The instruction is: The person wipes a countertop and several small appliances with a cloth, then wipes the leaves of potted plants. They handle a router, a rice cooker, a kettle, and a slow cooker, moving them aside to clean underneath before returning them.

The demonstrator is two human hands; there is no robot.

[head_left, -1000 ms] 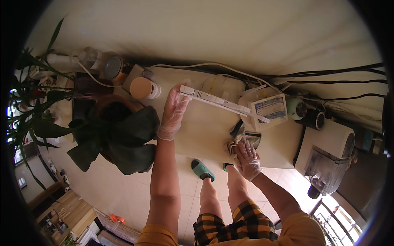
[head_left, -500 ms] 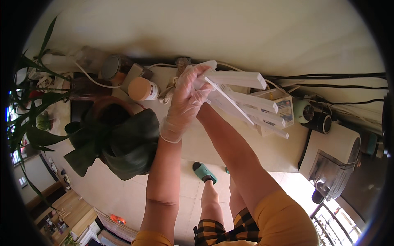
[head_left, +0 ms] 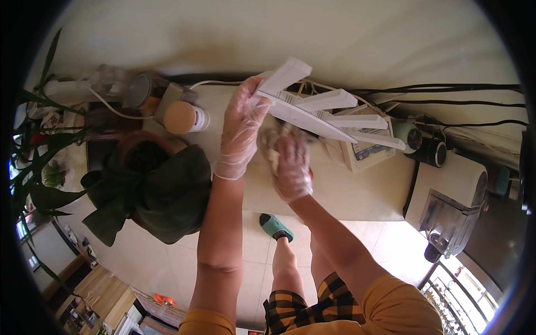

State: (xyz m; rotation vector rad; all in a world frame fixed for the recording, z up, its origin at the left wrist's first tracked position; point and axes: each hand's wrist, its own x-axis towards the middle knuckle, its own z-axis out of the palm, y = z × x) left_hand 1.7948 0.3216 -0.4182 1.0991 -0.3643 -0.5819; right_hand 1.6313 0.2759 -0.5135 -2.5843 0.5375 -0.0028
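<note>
A white router with several flat antennas (head_left: 318, 121) is raised and tilted above the counter. My left hand (head_left: 240, 134), in a clear disposable glove, is closed round its left end. Just right of it and lower, my right hand (head_left: 292, 167), gloved the same way, presses a pale cloth (head_left: 272, 139) against the countertop under the router. Motion blurs its fingers and the cloth, and the hand covers part of the cloth.
To the left stand a jar with a peach lid (head_left: 180, 117), a dark-lidded jar (head_left: 144, 90) and a large-leaved potted plant (head_left: 167, 190). A white box (head_left: 365, 148), a round black device (head_left: 434, 152) and a white appliance (head_left: 449, 195) are on the right. Black cables (head_left: 446, 87) run along the wall.
My right hand has left the router and come down onto the counter with the cloth, which lay left of my hands. The router has turned, its antennas now pointing more upward.
</note>
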